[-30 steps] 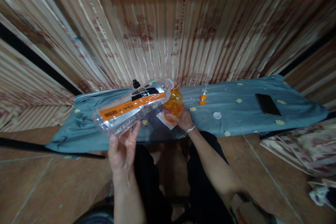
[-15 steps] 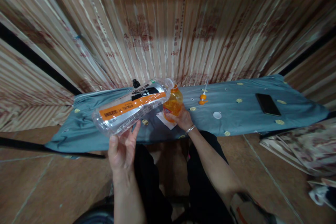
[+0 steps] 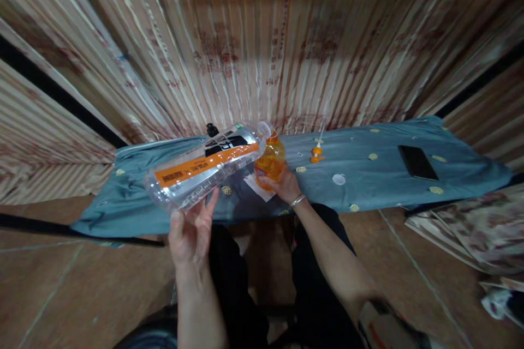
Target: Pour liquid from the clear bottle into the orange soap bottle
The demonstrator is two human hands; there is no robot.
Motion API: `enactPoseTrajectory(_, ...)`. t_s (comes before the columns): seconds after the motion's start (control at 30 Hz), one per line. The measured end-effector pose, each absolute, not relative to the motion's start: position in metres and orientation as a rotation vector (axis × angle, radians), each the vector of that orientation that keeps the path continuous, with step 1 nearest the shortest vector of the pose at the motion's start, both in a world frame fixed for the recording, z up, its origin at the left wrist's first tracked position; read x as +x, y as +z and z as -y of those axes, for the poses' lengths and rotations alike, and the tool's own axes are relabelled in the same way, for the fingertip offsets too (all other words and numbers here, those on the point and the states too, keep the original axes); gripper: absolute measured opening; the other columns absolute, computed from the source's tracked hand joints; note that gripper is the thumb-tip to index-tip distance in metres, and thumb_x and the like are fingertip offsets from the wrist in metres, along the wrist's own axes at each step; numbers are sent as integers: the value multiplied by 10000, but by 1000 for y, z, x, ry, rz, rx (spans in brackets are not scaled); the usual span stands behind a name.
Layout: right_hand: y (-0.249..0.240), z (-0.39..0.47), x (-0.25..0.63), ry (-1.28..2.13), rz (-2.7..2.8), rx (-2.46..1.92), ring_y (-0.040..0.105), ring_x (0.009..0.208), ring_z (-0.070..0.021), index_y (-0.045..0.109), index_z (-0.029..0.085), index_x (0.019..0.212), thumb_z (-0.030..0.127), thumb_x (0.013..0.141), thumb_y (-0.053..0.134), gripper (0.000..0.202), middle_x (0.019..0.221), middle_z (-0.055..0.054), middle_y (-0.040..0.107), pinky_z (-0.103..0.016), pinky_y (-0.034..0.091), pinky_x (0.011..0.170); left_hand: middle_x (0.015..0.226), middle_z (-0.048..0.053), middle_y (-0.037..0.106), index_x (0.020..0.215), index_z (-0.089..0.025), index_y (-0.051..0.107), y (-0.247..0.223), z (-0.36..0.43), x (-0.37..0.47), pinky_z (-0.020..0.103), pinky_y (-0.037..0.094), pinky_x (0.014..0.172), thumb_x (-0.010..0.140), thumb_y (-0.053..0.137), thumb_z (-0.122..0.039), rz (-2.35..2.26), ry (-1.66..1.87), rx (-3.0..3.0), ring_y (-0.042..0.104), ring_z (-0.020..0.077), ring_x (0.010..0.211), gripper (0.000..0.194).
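My left hand [image 3: 192, 232] supports a large clear plastic bottle [image 3: 204, 166] from below, closed on its underside. That bottle has an orange and silver label and lies tilted, its neck up to the right. Its mouth meets the opening of a smaller orange bottle [image 3: 272, 159], which stands near upright. My right hand [image 3: 284, 182] is wrapped around the orange bottle's lower right side. Under the orange bottle lies a white paper [image 3: 260, 191]. An orange pump top [image 3: 316, 154] with a clear tube rests on the cloth to the right.
A blue-grey cloth [image 3: 360, 185] covers the narrow bed-like surface. On it lie a white round cap [image 3: 338, 179] and a black phone [image 3: 418, 162]. A small black object [image 3: 212, 130] sits at the back edge, against the striped curtain [image 3: 245, 38]. Dark frame poles [image 3: 65, 98] slant at both sides.
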State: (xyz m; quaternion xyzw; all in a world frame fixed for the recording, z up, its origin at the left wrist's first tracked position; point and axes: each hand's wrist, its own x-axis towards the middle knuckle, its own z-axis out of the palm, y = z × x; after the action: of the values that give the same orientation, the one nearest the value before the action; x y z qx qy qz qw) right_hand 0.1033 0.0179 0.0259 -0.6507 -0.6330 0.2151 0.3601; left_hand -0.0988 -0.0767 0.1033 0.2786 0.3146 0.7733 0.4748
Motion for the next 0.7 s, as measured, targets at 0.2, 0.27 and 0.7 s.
enactPoseTrajectory(0.2,28,-18,103,559,1636,-1671,681,1019,-283,445,140,1202,439,705,772,665,1113,-162,689,-373,551,869,1222,68,656,1045,-239,692,103,77,-99,494,471,1006,561,840,-485,-770,1881,681,430,338,1318,563)
enactPoseTrajectory(0.27,27,-18,103,562,1630,-1677,682,1017,-281,450,135,1195,437,703,775,662,1108,-163,690,-366,551,869,1222,64,655,1059,-242,687,102,77,-99,500,472,1004,569,837,-479,-766,1880,680,428,339,1319,565)
enactPoseTrajectory(0.7,25,-19,104,553,1655,-1682,686,1004,-301,432,131,1221,458,711,761,689,1094,-175,695,-399,552,867,1252,62,643,1068,-250,689,102,77,-100,479,483,996,579,835,-470,-750,1881,696,418,333,1329,555)
